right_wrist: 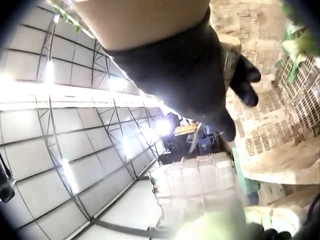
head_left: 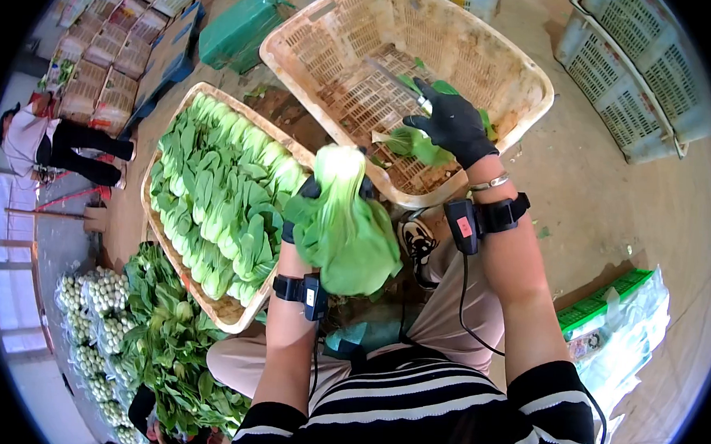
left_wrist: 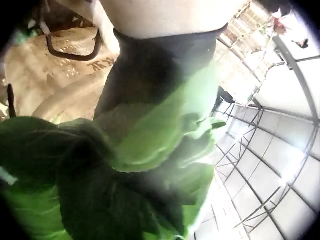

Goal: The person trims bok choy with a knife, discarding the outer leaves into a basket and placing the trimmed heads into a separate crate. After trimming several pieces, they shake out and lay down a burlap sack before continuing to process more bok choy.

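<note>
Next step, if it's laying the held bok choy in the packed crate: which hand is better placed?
Left, probably. The left hand holds the bok choy beside the packed crate; the right hand is over the large crate, holding a knife.

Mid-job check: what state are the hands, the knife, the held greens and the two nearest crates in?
Left hand: gloved, holding the leafy head
Leafy head: pale base up, leaves hanging
Right hand: gloved, gripping the knife
Knife: blade bare, pointing away from the person
Large crate: mostly bare, loose leaves inside
Smaller crate: filled with greens in rows
</note>
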{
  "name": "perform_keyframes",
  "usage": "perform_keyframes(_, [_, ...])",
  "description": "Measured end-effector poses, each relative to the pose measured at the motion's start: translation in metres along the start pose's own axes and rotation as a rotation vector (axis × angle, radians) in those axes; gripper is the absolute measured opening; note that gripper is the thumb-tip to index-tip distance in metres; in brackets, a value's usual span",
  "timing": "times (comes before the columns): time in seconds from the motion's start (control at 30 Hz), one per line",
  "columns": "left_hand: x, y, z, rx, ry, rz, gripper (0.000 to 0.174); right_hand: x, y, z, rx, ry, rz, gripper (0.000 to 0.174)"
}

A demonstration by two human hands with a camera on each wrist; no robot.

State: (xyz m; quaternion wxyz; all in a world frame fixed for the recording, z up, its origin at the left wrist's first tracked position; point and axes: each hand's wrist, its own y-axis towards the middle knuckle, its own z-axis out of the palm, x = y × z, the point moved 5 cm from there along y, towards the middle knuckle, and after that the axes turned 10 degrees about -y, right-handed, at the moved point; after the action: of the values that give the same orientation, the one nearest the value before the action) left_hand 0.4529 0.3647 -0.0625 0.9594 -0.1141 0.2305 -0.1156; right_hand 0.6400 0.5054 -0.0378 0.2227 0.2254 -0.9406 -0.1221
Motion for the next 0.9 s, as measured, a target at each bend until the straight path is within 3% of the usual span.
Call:
perform_keyframes(0.03, [-0.001, 0.007, 0.000, 0.106, -0.027, -0.014, 0.049, 0.004, 0.002, -0.005, -0.066, -0.024, 0.019, 0.052])
perform_keyframes(0.07, [-0.001, 0.010, -0.004, 0.103, 0.029, 0.027, 0.048, 0.006, 0.003, 0.007, 0.230, 0.403, 0.146, 0.053])
perform_keyframes(0.1, [-0.001, 0.011, 0.000, 0.097, 0.085, 0.065, 0.048, 0.016, 0.003, 0.002, 0.238, 0.399, 0.141, 0.053])
perform_keyframes(0.17, [-0.005, 0.028, -0.017, 0.061, 0.175, 0.063, 0.048, 0.042, -0.008, 0.012, 0.584, 0.889, 0.183, 0.049])
perform_keyframes(0.2, [-0.005, 0.033, -0.020, 0.026, 0.272, 0.054, 0.049, 0.051, -0.010, 0.013, 0.586, 0.965, 0.104, 0.054])
perform_keyframes(0.3, [-0.007, 0.035, -0.024, 0.045, 0.590, 0.127, 0.059, 0.068, -0.013, 0.027, 0.609, 0.922, -0.046, 0.052])
perform_keyframes(0.37, [-0.011, 0.030, -0.025, 0.074, 0.580, 0.150, 0.064, 0.072, -0.013, 0.022, 0.650, 0.986, -0.059, 0.049])
perform_keyframes(0.43, [-0.018, 0.017, -0.014, 0.231, 0.497, 0.195, 0.057, 0.079, -0.012, 0.017, 0.688, 1.054, -0.083, 0.046])
perform_keyframes(0.5, [-0.027, 0.022, -0.040, 0.269, 0.559, 0.192, 0.057, 0.082, -0.013, 0.014, 0.737, 1.087, -0.131, 0.041])
perform_keyframes(0.57, [-0.030, 0.030, -0.050, 0.227, 0.408, 0.205, 0.053, 0.083, -0.018, 0.024, 0.848, 1.111, -0.094, 0.054])
perform_keyframes(0.6, [-0.024, 0.022, -0.026, 0.054, 0.372, 0.094, 0.049, 0.088, -0.020, 0.023, 0.803, 1.162, -0.122, 0.056])
perform_keyframes(0.63, [-0.019, 0.009, -0.004, 0.328, 0.465, 0.161, 0.044, 0.094, -0.022, 0.020, 0.755, 1.212, -0.154, 0.057])
perform_keyframes(0.7, [-0.001, 0.009, -0.030, 0.202, 0.351, 0.210, 0.053, 0.103, -0.025, 0.020, 0.862, 1.271, -0.139, 0.057])
perform_keyframes(0.73, [0.004, 0.006, -0.017, 0.346, 0.253, 0.252, 0.069, 0.103, -0.024, 0.017, 0.846, 1.190, -0.121, 0.057])
perform_keyframes(0.77, [0.011, 0.007, -0.034, 0.177, 0.154, 0.205, 0.082, 0.104, -0.022, 0.016, 0.828, 1.106, -0.106, 0.056])
perform_keyframes(0.83, [0.007, 0.000, -0.029, 0.386, 0.161, 0.259, 0.065, 0.103, -0.023, 0.021, 0.812, 1.088, -0.080, 0.051])
perform_keyframes(0.87, [0.005, -0.003, -0.032, 0.384, 0.162, 0.266, 0.065, 0.098, -0.021, 0.018, 0.643, 0.964, -0.090, 0.045])
perform_keyframes(0.9, [0.002, -0.006, -0.037, 0.264, 0.204, 0.267, 0.064, 0.093, -0.019, 0.016, 0.475, 0.839, -0.096, 0.039])
